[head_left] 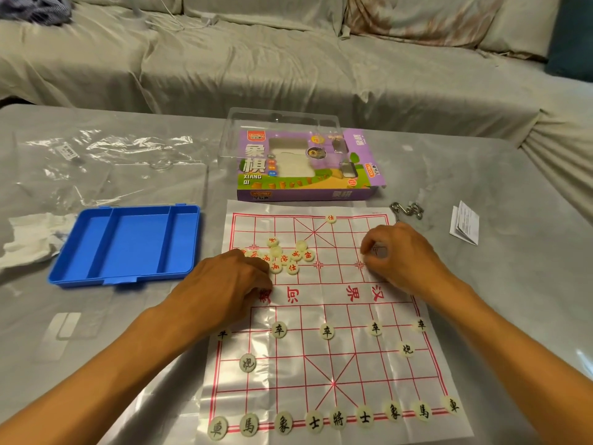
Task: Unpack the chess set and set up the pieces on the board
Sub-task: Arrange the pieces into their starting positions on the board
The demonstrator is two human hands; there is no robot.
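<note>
Seen from the head camera: a plastic chess board (pixel 333 316) lying flat on the grey table (pixel 513 316), toward its near edge. Set out along the board's near edge, a full row of black-lettered pieces (pixel 338 419); further in, two cannons (pixel 247 363) and a line of five soldiers (pixel 327 331), the leftmost partly hidden by the left forearm. Gathered in a loose heap on the far left part of the board, the red-lettered pieces (pixel 290 256), some face down. Placed alone at the board's far edge, one red piece (pixel 331 218).

Left hand (pixel 231 277) rested knuckles-up on the near side of the red heap, fingers curled down among the pieces; could not tell whether any piece was held. Right hand (pixel 398 255) lowered over the far right part of the board, fingers bent and tips drawn together at the surface; whatever lay under them hidden, so grip could not be told.

Just beyond the board's far edge, the purple box (pixel 305 168) with a clear lid (pixel 282 123) over its far part. Left of the board, a blue tray (pixel 128 242), lying open. At the table's left edge, crumpled tissue (pixel 29 236); beyond it, clear wrapping (pixel 96 155). Off the board's far right corner, a metal chain (pixel 407 210) and a folded leaflet (pixel 465 223).
</note>
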